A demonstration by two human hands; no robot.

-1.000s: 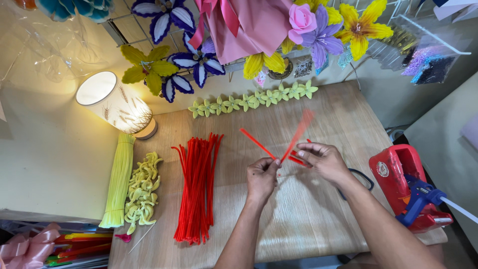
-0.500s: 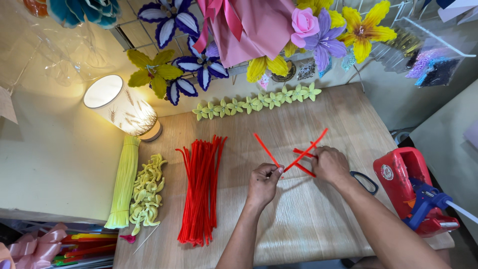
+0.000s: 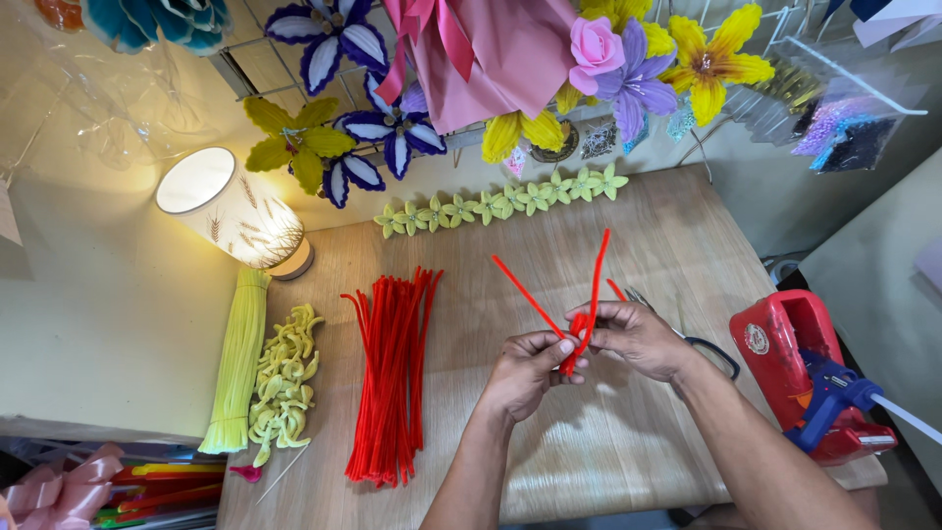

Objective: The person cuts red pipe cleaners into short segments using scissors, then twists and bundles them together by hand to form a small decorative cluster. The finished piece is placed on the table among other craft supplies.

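Far left: a lit cylindrical table lamp with a pale patterned shade [image 3: 228, 208] stands at the back corner of the pale wooden surface [image 3: 608, 461]
Left edge: a tied bundle of straight yellow-green fuzzy stems [image 3: 236, 363] lies lengthwise, with a heap of curled yellow-green fuzzy pieces [image 3: 285, 378] just beside it
Centre left: a loose pile of straight red fuzzy stems [image 3: 392, 373] lies apart from both hands
Back: a row of small yellow-green fuzzy flowers [image 3: 500, 201] runs along the far edge
Left hand [image 3: 525, 373]: fingers together, pinching the crossing point of the bent red fuzzy stems [image 3: 564, 314]
Held stems: raised just above the surface between the two hands, their free ends fanning up and away
Right hand [image 3: 638, 339]: fingers clamped on the same stems, touching the left hand
Right: black-handled scissors [image 3: 711, 348] lie partly hidden behind the right wrist
Far right: a red and blue glue gun [image 3: 814, 393] rests at the surface edge
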